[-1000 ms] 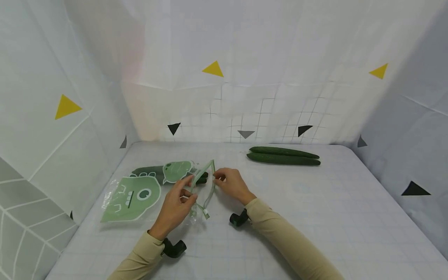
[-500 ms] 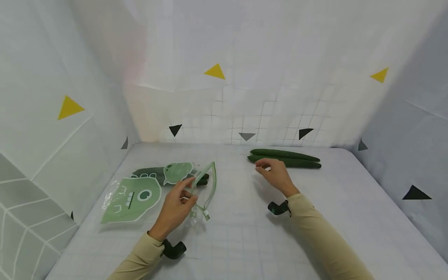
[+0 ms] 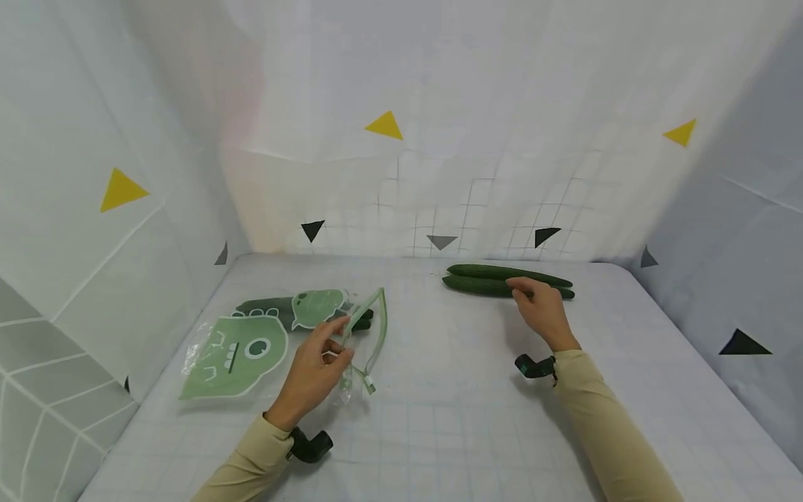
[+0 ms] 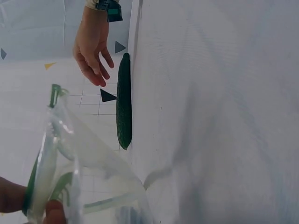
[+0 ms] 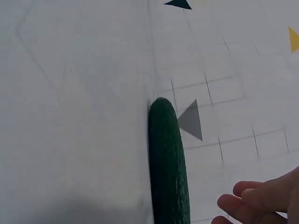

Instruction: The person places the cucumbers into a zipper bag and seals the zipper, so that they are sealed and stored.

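Note:
A clear bag with green print [image 3: 235, 355] lies at the left in the head view, dark cucumbers [image 3: 263, 305] showing inside. My left hand [image 3: 314, 369] pinches its green-edged mouth [image 3: 384, 307], which stands open to the right; the left wrist view shows the film [image 4: 103, 163] by the fingers. Two cucumbers [image 3: 473, 284] lie side by side at the back right. Over their right part, my right hand [image 3: 541, 310] hovers with relaxed fingers and nothing in them. In the right wrist view the hand [image 5: 261, 200] is beside a cucumber [image 5: 167, 163]; a gap shows between them.
A white cloth covers the table [image 3: 426, 432], and white sheets with yellow and black triangles rise behind [image 3: 502, 84] and at both sides. A black wrist camera [image 3: 311, 446] sits under the left wrist, another [image 3: 533, 366] under the right.
My right hand has let go of the bag's mouth and moved right to the two loose cucumbers. The left hand and the bag have stayed in place.

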`<state>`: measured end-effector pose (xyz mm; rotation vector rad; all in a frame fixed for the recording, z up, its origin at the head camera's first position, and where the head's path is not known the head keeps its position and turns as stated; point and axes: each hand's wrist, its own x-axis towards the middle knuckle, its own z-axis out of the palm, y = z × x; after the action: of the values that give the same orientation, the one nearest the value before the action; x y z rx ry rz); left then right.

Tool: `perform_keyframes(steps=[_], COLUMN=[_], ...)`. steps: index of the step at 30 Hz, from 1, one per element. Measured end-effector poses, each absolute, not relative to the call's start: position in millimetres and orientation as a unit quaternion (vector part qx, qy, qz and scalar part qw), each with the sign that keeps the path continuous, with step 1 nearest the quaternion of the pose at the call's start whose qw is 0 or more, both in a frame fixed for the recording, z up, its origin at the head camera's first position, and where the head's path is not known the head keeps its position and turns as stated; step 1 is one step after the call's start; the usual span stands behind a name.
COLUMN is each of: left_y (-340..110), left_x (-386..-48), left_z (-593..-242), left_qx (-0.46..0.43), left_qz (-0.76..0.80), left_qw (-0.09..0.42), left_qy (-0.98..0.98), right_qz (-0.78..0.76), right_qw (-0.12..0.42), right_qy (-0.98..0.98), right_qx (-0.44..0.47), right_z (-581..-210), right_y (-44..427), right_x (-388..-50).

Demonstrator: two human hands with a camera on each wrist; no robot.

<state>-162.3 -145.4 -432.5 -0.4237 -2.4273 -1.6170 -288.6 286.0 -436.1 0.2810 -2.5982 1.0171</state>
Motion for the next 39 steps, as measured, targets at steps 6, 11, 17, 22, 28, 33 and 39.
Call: perform_keyframes(steps=[6, 11, 17, 22, 28, 33, 39], left_y=[-145.3, -144.9, -144.5, -145.2, -145.9, -145.4, -145.2], left_x=[-162.1, -162.6, -162.3, -163.1, -164.9, -164.4, -163.0], left_z=[-433.2, -433.7, -432.5, -431.5, -431.4, -429.3, -428.7], left_qx=[-0.138, -0.132, -0.129, -0.128, -0.129, -0.120, -0.122], left_qz=[-0.541, -0.542, -0.542, -0.544, -0.544, -0.542, -0.541], left_qw=[0.093, 0.095, 0.091, 0.088, 0.092, 0.090, 0.091], left_qy=[-0.825, -0.825, -0.826, -0.824, -0.824, -0.827, -0.827], right_qz=[0.308, 0.267, 0.242, 0.214, 0.186, 0.190, 0.223], right_qw=[0.166, 0.148, 0.093, 0.060, 0.116, 0.141, 0.113], right_qy=[-0.934, -0.950, -0.962, -0.972, -0.974, -0.970, -0.967], right_qx=[0.070, 0.062, 0.082, 0.071, 0.054, 0.048, 0.058], right_z=[-442.0, -452.8, -459.0, -462.9, -468.2, -469.9, -472.1], right_y=[315.1, 338.2, 355.1, 362.2, 362.7, 364.8, 372.3], right_x=[-294.0, -298.3, -302.0, -304.7, -305.5, -305.4, -305.0])
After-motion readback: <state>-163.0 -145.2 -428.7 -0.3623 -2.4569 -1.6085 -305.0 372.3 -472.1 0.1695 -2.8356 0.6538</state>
